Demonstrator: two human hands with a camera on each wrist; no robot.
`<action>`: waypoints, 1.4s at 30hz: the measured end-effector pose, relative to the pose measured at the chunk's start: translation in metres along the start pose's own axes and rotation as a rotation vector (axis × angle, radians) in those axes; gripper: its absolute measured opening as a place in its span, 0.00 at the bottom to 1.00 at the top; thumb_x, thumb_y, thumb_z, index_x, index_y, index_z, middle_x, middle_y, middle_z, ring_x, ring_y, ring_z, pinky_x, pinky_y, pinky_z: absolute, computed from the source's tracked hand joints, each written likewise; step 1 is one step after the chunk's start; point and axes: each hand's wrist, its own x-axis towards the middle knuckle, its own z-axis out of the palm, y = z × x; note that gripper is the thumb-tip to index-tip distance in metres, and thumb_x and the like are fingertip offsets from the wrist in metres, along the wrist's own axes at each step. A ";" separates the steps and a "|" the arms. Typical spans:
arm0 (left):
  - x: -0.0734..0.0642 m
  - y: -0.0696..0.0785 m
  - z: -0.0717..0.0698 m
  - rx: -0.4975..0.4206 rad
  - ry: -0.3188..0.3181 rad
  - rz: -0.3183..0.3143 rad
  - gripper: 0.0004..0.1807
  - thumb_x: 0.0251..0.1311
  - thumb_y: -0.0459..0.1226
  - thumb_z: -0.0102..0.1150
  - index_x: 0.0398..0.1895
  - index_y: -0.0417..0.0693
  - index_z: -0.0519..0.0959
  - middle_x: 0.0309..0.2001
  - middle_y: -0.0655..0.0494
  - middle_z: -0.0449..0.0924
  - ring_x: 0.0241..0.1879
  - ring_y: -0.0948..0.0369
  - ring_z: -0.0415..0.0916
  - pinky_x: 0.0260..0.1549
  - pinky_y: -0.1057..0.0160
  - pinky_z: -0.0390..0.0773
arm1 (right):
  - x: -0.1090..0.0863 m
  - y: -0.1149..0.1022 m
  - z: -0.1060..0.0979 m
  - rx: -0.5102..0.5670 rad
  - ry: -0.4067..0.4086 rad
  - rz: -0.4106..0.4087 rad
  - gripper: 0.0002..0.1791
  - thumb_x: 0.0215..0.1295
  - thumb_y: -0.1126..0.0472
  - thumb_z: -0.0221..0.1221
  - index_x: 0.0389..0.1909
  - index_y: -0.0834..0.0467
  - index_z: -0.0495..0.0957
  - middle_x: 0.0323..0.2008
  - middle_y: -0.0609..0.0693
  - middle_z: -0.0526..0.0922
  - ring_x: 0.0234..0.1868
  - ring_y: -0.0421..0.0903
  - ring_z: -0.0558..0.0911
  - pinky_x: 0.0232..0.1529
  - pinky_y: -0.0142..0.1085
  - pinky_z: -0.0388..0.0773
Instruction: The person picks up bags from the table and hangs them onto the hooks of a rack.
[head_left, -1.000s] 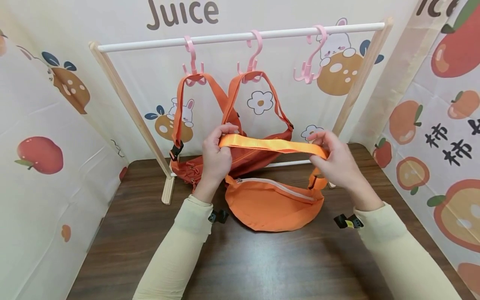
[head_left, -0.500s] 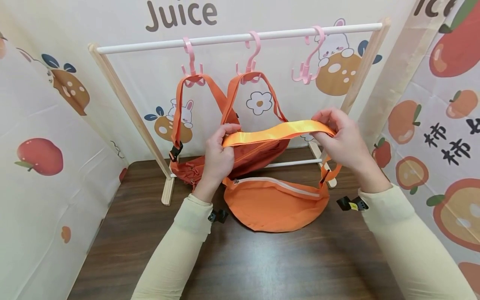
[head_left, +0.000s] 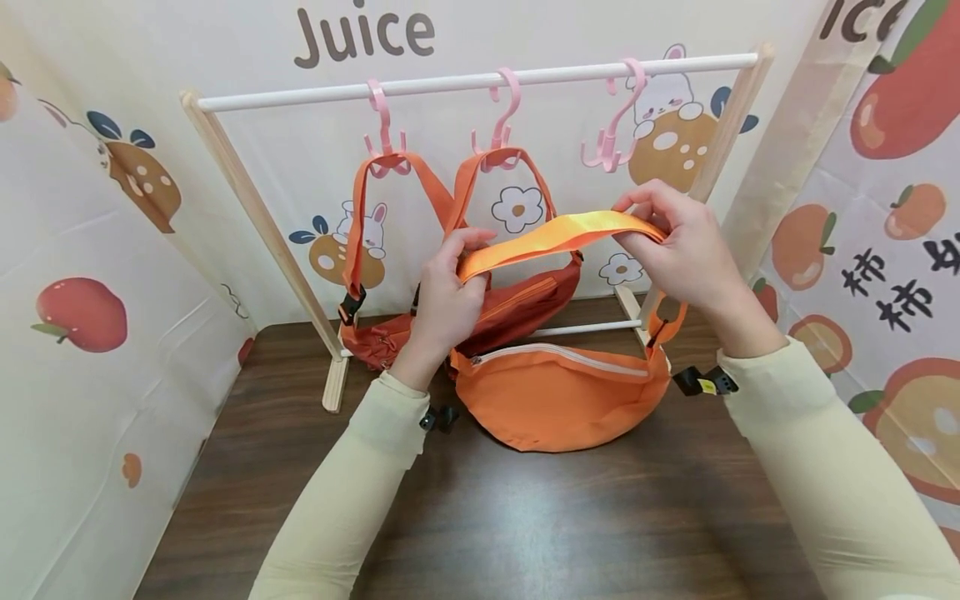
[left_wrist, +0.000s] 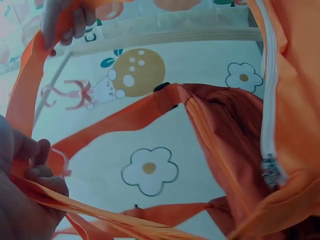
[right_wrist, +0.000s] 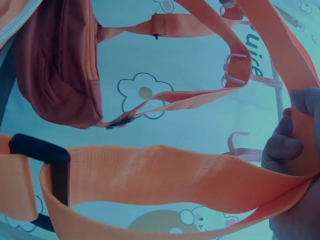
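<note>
Left hand point(head_left: 450, 293) and right hand point(head_left: 681, 243) are both pinching the orange strap point(head_left: 558, 234), so lifting unevenly could tip the bag point(head_left: 558, 400) imo.

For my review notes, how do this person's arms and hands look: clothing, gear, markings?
The left hand and right hand show no gloves. Both arms have long, plain, pale cream-yellow sleeves with wide cuffs. A small black device sits at the left wrist; another, with a yellow mark, at the right.

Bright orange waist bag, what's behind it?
Two rust-red zippered bags, hanging from pink hooks, and a white lower bar; whatever the orange waist bag covers can't be seen.
</note>
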 end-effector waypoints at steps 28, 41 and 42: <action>0.066 0.037 0.026 0.278 -0.175 0.190 0.17 0.73 0.41 0.67 0.61 0.49 0.87 0.52 0.55 0.87 0.50 0.60 0.77 0.49 0.67 0.77 | 0.031 -0.010 -0.023 -0.176 -0.029 -0.149 0.10 0.69 0.62 0.72 0.50 0.56 0.91 0.33 0.48 0.86 0.28 0.43 0.71 0.30 0.30 0.67; 0.091 0.046 0.041 0.451 -0.032 0.107 0.17 0.80 0.49 0.56 0.56 0.49 0.86 0.24 0.57 0.74 0.22 0.60 0.66 0.23 0.64 0.64 | 0.044 -0.020 -0.022 -0.345 0.115 -0.089 0.18 0.81 0.50 0.58 0.52 0.60 0.88 0.29 0.53 0.80 0.23 0.44 0.66 0.26 0.35 0.61; 0.093 0.046 0.042 0.466 -0.021 0.092 0.17 0.80 0.49 0.55 0.56 0.50 0.86 0.23 0.57 0.73 0.21 0.60 0.66 0.23 0.64 0.63 | 0.045 -0.020 -0.021 -0.358 0.122 -0.087 0.19 0.82 0.50 0.56 0.52 0.61 0.87 0.29 0.53 0.80 0.23 0.44 0.67 0.26 0.35 0.61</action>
